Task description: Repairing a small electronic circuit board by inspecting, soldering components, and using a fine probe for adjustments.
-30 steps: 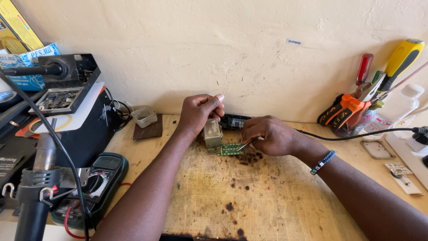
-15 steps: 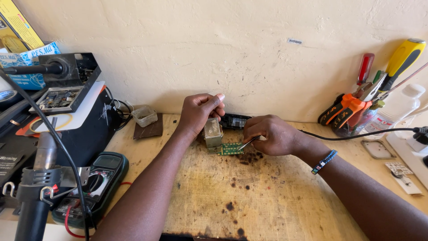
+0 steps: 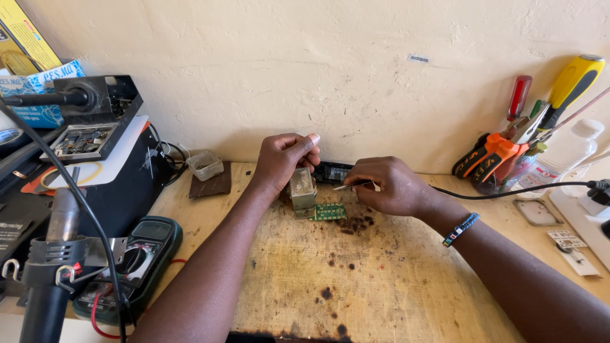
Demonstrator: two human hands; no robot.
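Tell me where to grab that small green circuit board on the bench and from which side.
Judging by its pose, take the green circuit board by its bare right and near edges, coming from the right. It lies flat on the wooden bench, and the left hand pins a metal block against its left end, blocking that side.

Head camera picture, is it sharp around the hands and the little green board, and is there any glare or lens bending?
Head view: left hand, right hand and green circuit board look sharp under soft, even light; no strong glare; the hot-air tool at the near left edge is stretched by wide-angle distortion.
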